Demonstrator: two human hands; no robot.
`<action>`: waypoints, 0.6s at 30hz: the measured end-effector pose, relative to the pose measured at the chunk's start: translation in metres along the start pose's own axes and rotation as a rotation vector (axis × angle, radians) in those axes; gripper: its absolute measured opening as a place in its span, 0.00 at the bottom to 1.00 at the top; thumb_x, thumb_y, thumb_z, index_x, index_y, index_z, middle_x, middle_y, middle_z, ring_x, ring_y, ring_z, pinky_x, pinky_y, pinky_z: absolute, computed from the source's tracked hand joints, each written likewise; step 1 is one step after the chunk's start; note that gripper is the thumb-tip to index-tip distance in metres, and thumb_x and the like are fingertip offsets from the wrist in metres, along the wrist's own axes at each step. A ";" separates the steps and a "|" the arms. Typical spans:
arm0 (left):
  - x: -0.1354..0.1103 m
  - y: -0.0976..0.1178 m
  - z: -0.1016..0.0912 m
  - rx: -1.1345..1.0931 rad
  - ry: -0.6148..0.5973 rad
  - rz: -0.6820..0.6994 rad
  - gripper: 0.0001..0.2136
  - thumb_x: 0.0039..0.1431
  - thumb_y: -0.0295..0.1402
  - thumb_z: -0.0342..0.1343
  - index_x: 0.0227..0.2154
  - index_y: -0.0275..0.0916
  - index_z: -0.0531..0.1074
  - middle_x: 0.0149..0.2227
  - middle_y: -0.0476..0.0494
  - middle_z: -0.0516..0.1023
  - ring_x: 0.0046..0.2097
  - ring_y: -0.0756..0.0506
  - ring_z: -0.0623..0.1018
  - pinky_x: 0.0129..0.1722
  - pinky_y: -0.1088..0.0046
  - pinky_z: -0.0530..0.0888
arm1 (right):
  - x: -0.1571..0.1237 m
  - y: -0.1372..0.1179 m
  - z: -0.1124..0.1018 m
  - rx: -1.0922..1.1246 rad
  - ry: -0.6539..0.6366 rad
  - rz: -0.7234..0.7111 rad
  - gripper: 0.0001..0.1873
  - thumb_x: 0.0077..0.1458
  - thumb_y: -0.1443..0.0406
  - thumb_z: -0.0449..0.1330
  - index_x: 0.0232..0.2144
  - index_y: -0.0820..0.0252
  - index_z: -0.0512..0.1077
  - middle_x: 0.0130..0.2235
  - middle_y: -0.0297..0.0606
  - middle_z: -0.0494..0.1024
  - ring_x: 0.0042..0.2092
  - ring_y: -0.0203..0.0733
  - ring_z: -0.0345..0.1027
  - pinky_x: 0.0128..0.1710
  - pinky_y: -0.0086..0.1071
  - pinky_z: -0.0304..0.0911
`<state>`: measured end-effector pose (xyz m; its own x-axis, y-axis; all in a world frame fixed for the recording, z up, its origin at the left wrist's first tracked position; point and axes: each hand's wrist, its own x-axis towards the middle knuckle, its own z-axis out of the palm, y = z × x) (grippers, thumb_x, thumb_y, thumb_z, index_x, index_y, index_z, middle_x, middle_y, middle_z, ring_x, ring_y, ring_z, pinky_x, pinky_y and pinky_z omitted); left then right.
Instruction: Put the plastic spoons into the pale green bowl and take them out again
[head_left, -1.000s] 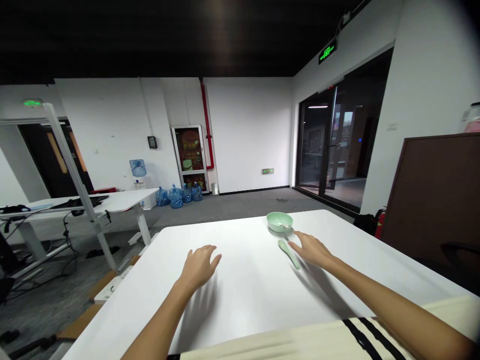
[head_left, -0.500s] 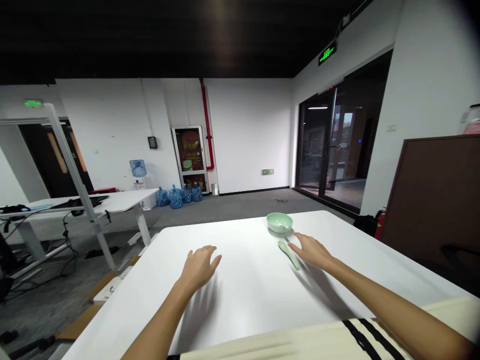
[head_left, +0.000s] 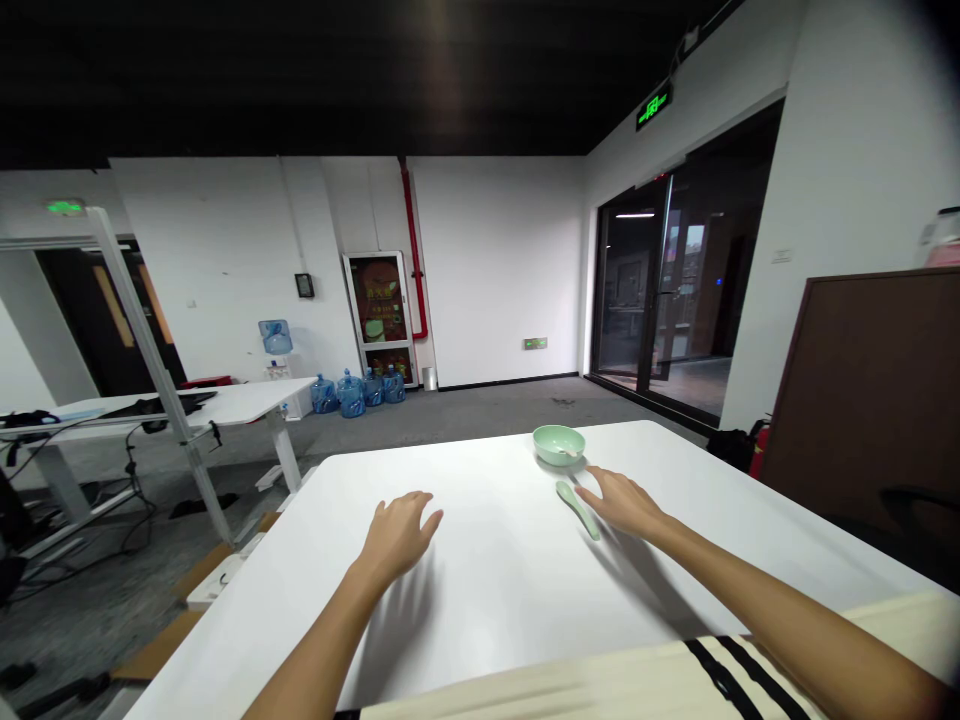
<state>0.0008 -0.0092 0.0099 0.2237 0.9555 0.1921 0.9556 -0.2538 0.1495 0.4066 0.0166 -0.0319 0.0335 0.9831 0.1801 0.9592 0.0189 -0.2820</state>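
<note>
Pale green bowl [head_left: 559, 445] on the white tabletop [head_left: 495, 640], something small and pale inside, too small to tell. Green spoon [head_left: 577, 508] flat just below, beside the open, empty right hand [head_left: 622, 503]; left hand [head_left: 397, 538] open, empty, well apart.

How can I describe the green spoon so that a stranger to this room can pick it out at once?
On the large white table, find the pale green bowl near the far edge. Just in front of it, a matching green spoon lies flat on the tabletop, beside the right hand. It is the only long green thing there.
</note>
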 end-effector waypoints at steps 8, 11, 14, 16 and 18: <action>0.000 0.000 0.000 0.010 0.020 0.004 0.22 0.73 0.42 0.44 0.61 0.44 0.74 0.65 0.38 0.76 0.65 0.36 0.76 0.67 0.49 0.65 | 0.001 -0.002 -0.005 -0.007 0.015 0.011 0.31 0.68 0.49 0.49 0.64 0.59 0.69 0.61 0.51 0.78 0.60 0.58 0.73 0.51 0.40 0.66; 0.000 0.000 0.000 0.013 0.013 0.009 0.22 0.74 0.42 0.44 0.61 0.44 0.74 0.65 0.37 0.76 0.65 0.35 0.75 0.67 0.48 0.65 | 0.006 -0.004 -0.010 -0.001 0.045 0.028 0.32 0.68 0.49 0.48 0.64 0.61 0.69 0.60 0.52 0.79 0.60 0.58 0.73 0.51 0.40 0.66; -0.001 0.001 -0.001 0.014 0.005 0.012 0.22 0.74 0.42 0.43 0.62 0.42 0.73 0.66 0.37 0.75 0.66 0.35 0.75 0.67 0.46 0.65 | 0.016 -0.006 -0.015 -0.017 0.042 0.027 0.30 0.68 0.49 0.49 0.59 0.62 0.73 0.55 0.53 0.81 0.57 0.57 0.75 0.50 0.39 0.65; -0.001 0.001 -0.001 0.013 0.000 0.009 0.22 0.74 0.42 0.43 0.62 0.42 0.73 0.66 0.37 0.75 0.66 0.35 0.74 0.68 0.46 0.64 | 0.026 -0.007 -0.017 -0.034 0.039 0.020 0.29 0.68 0.49 0.50 0.55 0.62 0.75 0.53 0.53 0.82 0.54 0.57 0.76 0.48 0.38 0.65; -0.001 0.001 -0.001 0.013 -0.004 0.005 0.22 0.74 0.42 0.44 0.62 0.43 0.73 0.66 0.37 0.75 0.66 0.35 0.74 0.69 0.46 0.63 | 0.038 -0.008 -0.019 -0.050 0.049 0.013 0.28 0.69 0.50 0.49 0.54 0.63 0.77 0.52 0.53 0.82 0.55 0.57 0.76 0.48 0.38 0.64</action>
<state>0.0017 -0.0106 0.0109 0.2295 0.9548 0.1887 0.9568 -0.2568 0.1360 0.4052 0.0508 -0.0050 0.0586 0.9730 0.2234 0.9715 -0.0040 -0.2372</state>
